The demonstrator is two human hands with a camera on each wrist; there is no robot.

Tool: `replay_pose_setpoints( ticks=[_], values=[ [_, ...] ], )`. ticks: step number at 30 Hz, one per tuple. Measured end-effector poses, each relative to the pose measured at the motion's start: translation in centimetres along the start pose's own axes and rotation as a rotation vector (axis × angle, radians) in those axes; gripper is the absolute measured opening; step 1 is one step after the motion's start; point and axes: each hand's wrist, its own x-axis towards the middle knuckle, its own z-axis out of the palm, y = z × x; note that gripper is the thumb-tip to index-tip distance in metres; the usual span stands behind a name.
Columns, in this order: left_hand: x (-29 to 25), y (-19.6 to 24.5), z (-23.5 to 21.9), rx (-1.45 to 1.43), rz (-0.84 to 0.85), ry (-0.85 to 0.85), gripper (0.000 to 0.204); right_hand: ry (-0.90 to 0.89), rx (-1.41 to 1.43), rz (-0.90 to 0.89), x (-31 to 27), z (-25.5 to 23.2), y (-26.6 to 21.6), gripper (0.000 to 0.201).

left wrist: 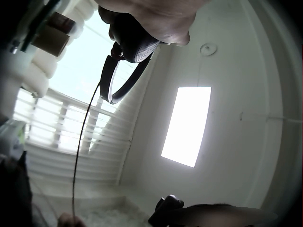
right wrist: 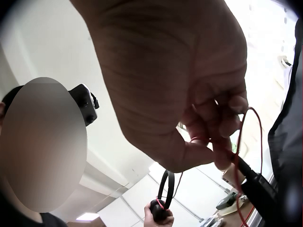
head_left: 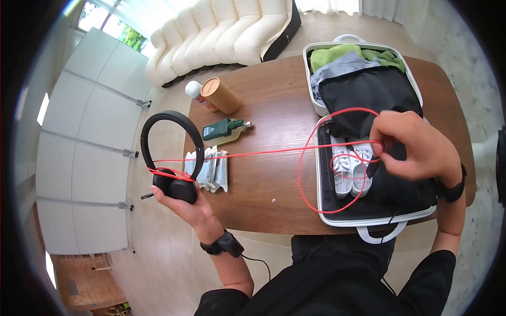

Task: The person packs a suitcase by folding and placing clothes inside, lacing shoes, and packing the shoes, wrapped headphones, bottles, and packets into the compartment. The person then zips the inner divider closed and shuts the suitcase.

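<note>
My left hand (head_left: pixel 192 210) grips black over-ear headphones (head_left: pixel 197 139) by the earcups, lifted off the table's left side with the headband upward. Red cable (head_left: pixel 247 152) is wound around the earcups and stretches across to my right hand (head_left: pixel 416 145). There the thumb and fingers pinch the cable, and a loose loop hangs over the open suitcase (head_left: pixel 321 200). In the right wrist view, a black connector piece (right wrist: pixel 258 189) on the cable hangs below the fingertips. White shoes (head_left: pixel 342 174) lie in the near half of the suitcase, under the loop.
A green bottle (head_left: pixel 224 129), a cardboard tube (head_left: pixel 221 96), a white-capped bottle (head_left: pixel 194 90) and several small packets (head_left: pixel 213 171) stand or lie on the wooden table (head_left: pixel 274 184). Green and grey clothes (head_left: pixel 342 66) fill the suitcase's far half. A cream sofa (head_left: pixel 221 34) is behind.
</note>
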Motion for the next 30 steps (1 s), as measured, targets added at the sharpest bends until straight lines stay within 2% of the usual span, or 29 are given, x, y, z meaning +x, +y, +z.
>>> replay_pose_setpoints(
  ticks=[1,3,4,6,7,9,11,13,14,16,17,19,20,21,23,25,27,28,30],
  values=[
    [-0.1,0.0,0.1,0.010,0.001,0.005,0.055,0.002,-0.002,0.003,0.0,-0.1,-0.1,0.015],
    [-0.3,0.0,0.2,0.018,-0.003,0.008,0.055,-0.044,0.014,0.290,0.0,-0.2,-0.4,0.010],
    [-0.3,-0.1,0.2,0.018,0.001,0.011,0.055,-0.042,0.013,0.294,-0.2,-0.1,0.0,0.010],
    [-0.3,-0.2,0.3,0.018,0.004,0.014,0.056,0.114,0.060,0.185,-0.5,0.6,1.1,0.008],
    [-0.2,-0.3,0.2,0.013,0.011,0.011,0.056,0.113,0.061,0.187,-0.4,0.7,1.1,0.008],
    [-0.3,-0.2,0.3,0.009,0.018,0.008,0.057,0.274,0.233,0.231,-0.1,1.1,0.8,0.007],
    [-0.6,0.0,0.9,-0.003,0.035,0.042,0.058,0.280,0.279,0.167,-0.1,1.6,1.6,0.006],
    [-0.4,-0.1,0.5,-0.003,0.029,0.027,0.059,0.423,0.326,-0.017,0.1,2.7,2.7,0.007],
    [-0.4,-0.1,0.5,-0.001,0.023,0.014,0.059,0.424,0.325,-0.017,0.0,2.4,2.6,0.007],
    [-0.6,0.1,1.0,-0.008,0.029,0.027,0.059,0.276,0.082,0.036,-0.2,1.8,2.3,0.008],
    [-0.7,0.1,1.2,-0.013,0.034,0.041,0.059,0.277,0.083,0.036,-0.4,1.8,2.4,0.008],
    [-0.4,0.0,0.6,-0.002,0.029,0.010,0.059,0.225,0.208,0.264,-0.5,1.7,2.5,0.014],
    [-0.3,-0.1,0.3,0.011,0.022,-0.018,0.059,0.299,0.224,0.246,-0.5,1.7,2.4,0.018],
    [-0.3,-0.1,0.2,0.012,0.022,-0.018,0.059,0.298,0.225,0.247,-0.4,1.8,2.5,0.018],
    [-0.3,-0.3,0.0,0.028,0.019,-0.060,0.060,0.454,0.242,0.130,-0.1,2.3,3.0,0.016],
    [-0.1,-0.4,-0.2,0.026,0.022,-0.065,0.060,0.474,0.271,0.078,-0.1,2.9,3.8,0.019],
    [-0.1,-0.4,-0.1,0.023,0.026,-0.072,0.060,0.344,0.270,0.218,-0.2,2.5,2.7,0.022],
    [-0.1,-0.4,0.1,0.019,0.030,-0.049,0.060,0.344,0.270,0.217,-0.2,2.4,2.4,0.022],
    [-0.1,-0.4,0.2,0.017,0.035,-0.027,0.061,0.301,0.251,0.332,-0.2,2.3,1.8,0.026]
  ],
)
